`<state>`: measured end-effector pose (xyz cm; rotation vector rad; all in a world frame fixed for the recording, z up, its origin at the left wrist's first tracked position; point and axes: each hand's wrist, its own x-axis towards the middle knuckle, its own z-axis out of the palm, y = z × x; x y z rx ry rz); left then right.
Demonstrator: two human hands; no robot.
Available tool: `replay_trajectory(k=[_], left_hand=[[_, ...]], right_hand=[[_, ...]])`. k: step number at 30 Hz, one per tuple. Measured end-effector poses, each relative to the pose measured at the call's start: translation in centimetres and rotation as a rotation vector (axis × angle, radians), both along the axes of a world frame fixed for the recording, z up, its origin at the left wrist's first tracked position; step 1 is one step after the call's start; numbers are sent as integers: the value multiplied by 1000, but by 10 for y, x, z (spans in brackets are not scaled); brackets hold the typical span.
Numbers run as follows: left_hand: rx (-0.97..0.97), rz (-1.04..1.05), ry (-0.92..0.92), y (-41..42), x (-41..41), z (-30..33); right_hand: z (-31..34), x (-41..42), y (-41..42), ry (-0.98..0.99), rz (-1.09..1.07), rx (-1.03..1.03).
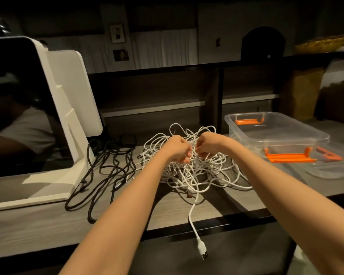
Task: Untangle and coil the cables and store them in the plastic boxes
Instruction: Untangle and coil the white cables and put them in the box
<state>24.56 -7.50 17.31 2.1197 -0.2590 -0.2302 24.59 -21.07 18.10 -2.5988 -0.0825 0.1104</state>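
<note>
Both hands are buried in the top of the white cable tangle (189,167), which sits in the middle of the desk (48,225) between the black cables (107,165) and the clear plastic box (274,132). The left hand (177,148) has its fingers curled down around a few white strands, and the right hand (207,144) looks pinched on strands just beside it, so both are clamped on cable, nearly knuckle to knuckle. Nothing's coiled yet and the box holds no cable, so I'd call this very early in the job.

Honest advice for this bit: don't yank from the middle, that only tightens knots. One white USB plug (203,251) hangs off the front edge of the desk, and that's the freebie. I'd grab that end and feed it back through the loops, one hand loosening and spreading the pile while the other follows the strand. Keep the loops slack and let the pile rest on the desk. The lid (336,167) lies beside the box with its orange clips (290,156) undone, so storage is ready when a coil is
</note>
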Motion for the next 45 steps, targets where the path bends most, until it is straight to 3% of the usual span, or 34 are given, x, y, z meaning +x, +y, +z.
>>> replay_trajectory(k=[3,9,11,17,22,25,29,32,37,40,45], left_hand=[[-55,43,4,-2,8,-3],[105,79,-126,1,33,-19],[143,105,-214,2,41,-27],[-140,165,-216,7,48,-32],[-353,154,-27,11,51,-27],[-361,75,-19,15,53,-29],[-199,-83,-168,27,51,-28],[-301,-85,-189,29,51,-22],[-383,-17,-301,25,52,-24],[-333,29,-339,26,55,-24],[-328,-44,-358,20,40,-17]], right_hand=[[-10,11,2,-91,-41,-65],[-25,30,6,-186,-107,-294],[-28,35,6,-205,-110,-166],[-43,41,10,-426,-2,306],[-52,47,14,-531,34,509],[-52,53,13,-584,-12,645],[-53,56,10,-431,156,505],[-55,56,14,-405,202,447],[-66,63,23,-609,-17,530],[-69,65,24,-770,-149,340],[-67,61,25,-847,-62,296]])
